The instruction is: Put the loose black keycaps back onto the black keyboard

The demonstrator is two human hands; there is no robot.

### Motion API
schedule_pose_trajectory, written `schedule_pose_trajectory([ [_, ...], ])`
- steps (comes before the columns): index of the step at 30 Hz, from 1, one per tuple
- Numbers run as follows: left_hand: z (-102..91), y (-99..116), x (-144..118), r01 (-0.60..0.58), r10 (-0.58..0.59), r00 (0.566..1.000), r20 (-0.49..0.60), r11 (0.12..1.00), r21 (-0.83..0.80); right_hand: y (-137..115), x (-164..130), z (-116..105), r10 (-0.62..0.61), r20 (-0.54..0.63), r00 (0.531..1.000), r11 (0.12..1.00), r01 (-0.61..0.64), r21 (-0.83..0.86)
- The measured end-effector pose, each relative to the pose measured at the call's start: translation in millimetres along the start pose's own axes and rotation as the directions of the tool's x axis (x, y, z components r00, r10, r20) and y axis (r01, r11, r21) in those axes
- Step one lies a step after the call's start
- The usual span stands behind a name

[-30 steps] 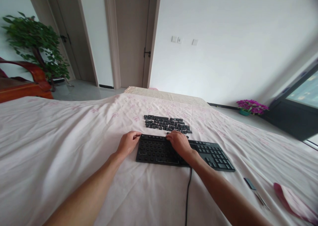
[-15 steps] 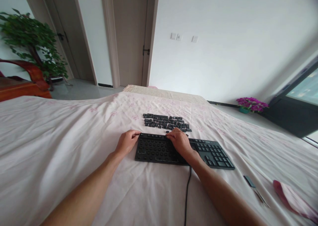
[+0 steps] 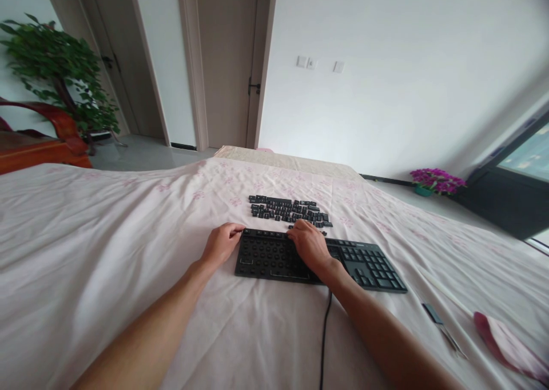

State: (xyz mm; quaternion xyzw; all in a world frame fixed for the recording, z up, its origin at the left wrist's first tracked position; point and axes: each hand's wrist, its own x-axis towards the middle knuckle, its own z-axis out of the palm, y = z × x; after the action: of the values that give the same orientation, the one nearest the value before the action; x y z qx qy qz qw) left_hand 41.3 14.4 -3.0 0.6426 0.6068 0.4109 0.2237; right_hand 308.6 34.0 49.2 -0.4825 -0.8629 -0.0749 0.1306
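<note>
A black keyboard [image 3: 274,259] lies on the bedspread, its left part stripped of most keycaps while the right part and number pad keep theirs. At its far left corner my left hand [image 3: 223,242] is closed, thumb and fingers gripping the edge. My right hand [image 3: 307,242] reaches over the middle of the board, fingers pinched at the top row. Whatever sits between those fingertips is hidden. Just beyond the keyboard, loose black keycaps [image 3: 278,208] are spread in rough rows, some partly behind my right hand.
A cable [image 3: 325,333] runs from the keyboard toward me. On the right are a dark-handled tool with a thin metal end [image 3: 441,324] and a pink cloth [image 3: 506,338]. The light floral bedspread [image 3: 171,321] is wrinkled. Pink flowers [image 3: 437,179] stand on the floor.
The view has shifted very slightly. Both hands stay at the same places on the keyboard, with no clear movement of the fingers.
</note>
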Motion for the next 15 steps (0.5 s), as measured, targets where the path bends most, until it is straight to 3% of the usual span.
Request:
schedule_pose_trajectory([
  [6, 0.7, -1.6, 0.7, 0.006, -0.006, 1.0, -0.007, 1.0, 0.0, -2.0, -3.1, 2.0, -0.08, 0.017, 0.997, 0.993, 0.081, -0.089],
  [15, 1.3, -3.6, 0.6, -0.008, 0.008, 1.0, -0.003, 1.0, -0.007, 17.9, 6.4, -0.8, -0.18, -0.007, 0.984, 0.979, 0.18, 0.097],
])
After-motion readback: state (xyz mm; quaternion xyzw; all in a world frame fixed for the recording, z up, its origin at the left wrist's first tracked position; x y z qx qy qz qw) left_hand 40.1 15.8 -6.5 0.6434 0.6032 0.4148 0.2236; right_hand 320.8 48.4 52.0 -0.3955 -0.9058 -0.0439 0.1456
